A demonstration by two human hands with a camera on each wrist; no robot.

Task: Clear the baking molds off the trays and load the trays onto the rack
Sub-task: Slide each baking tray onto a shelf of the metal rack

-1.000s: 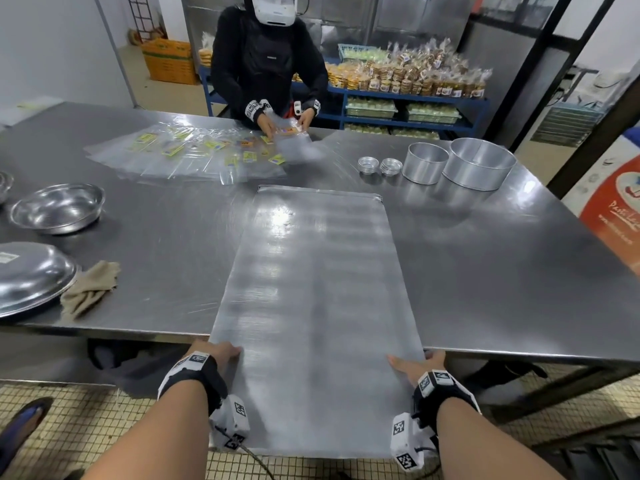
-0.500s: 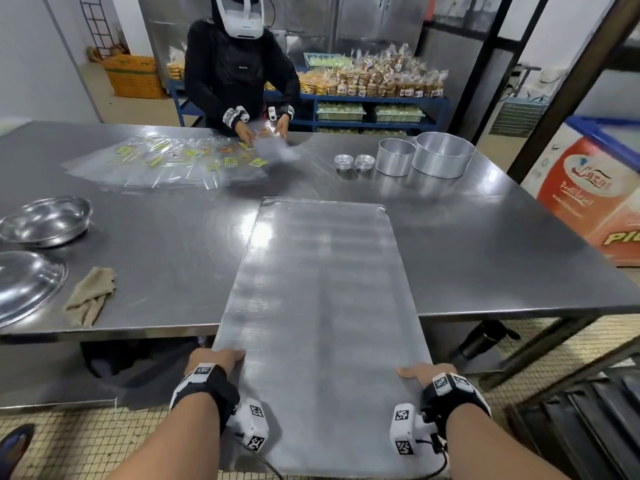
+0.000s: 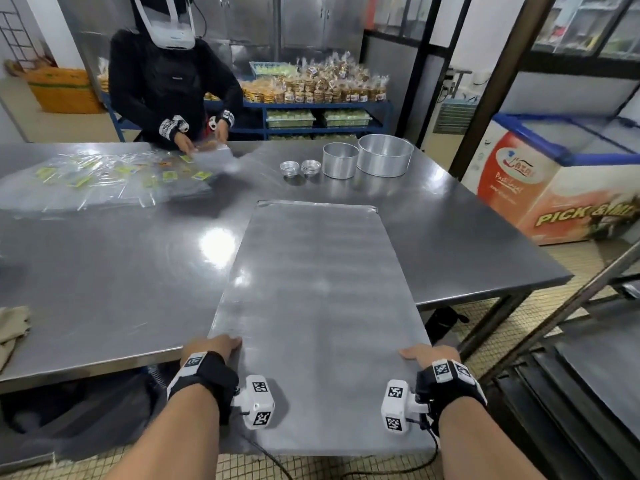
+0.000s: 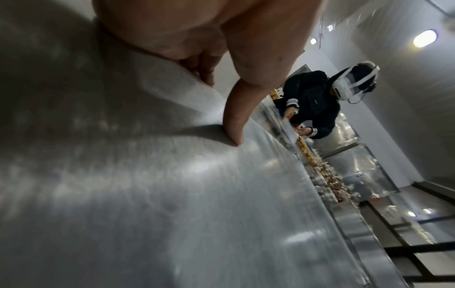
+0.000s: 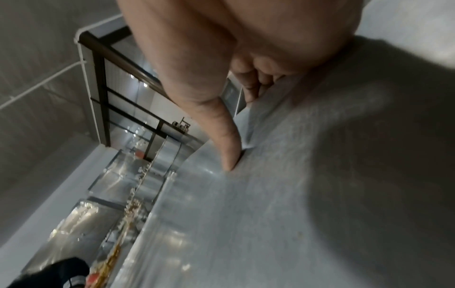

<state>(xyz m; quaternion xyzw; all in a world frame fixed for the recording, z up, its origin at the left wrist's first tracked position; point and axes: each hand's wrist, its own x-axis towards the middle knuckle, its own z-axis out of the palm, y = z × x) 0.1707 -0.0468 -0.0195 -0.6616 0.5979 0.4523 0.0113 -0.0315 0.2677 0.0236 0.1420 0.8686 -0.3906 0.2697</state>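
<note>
A long bare metal tray (image 3: 313, 306) sticks out over the near edge of the steel table (image 3: 114, 282), its far end above the tabletop. My left hand (image 3: 213, 346) grips its left edge, thumb on top (image 4: 234, 124), fingers curled under. My right hand (image 3: 420, 353) grips the right edge the same way, thumb (image 5: 226, 144) pressed on the tray surface. Two round cake molds (image 3: 367, 157) and two small tart molds (image 3: 300, 168) stand on the table beyond the tray's far end. The rack's dark shelves (image 3: 568, 386) and slanted post show at the lower right.
A person in black (image 3: 166, 88) works with plastic bags (image 3: 104, 178) at the table's far side. A tan cloth (image 3: 12, 329) lies at the left edge. A chest freezer (image 3: 554, 181) stands to the right, and blue shelves of packed goods (image 3: 311, 95) behind.
The tray has been drawn further toward me off the table's near edge, and my view has turned right, bringing the rack and freezer into sight. Both hands keep their grip.
</note>
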